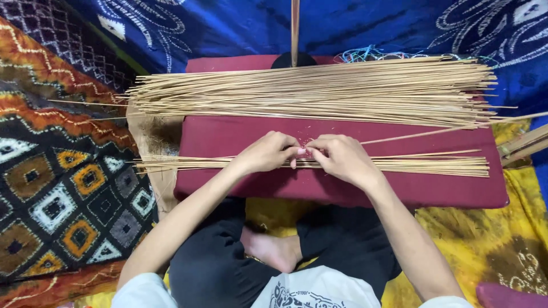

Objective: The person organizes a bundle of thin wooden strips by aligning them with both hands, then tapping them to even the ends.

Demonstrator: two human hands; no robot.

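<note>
A small bundle of thin tan sticks (434, 165) lies across the near part of a dark red cushion (228, 137). My left hand (265, 153) and my right hand (341, 158) meet at the bundle's middle, fingers pinched together on the sticks; what the fingertips hold between them is too small to tell. A much larger pile of the same long sticks (319, 91) lies across the cushion's far part, apart from both hands.
An upright wooden rod (295, 28) on a black base stands behind the big pile. Tangled coloured thread (365, 55) lies at the back. Patterned cloths (63, 182) cover the floor. A wooden piece (522, 145) sits at the right edge. My crossed legs are under the cushion.
</note>
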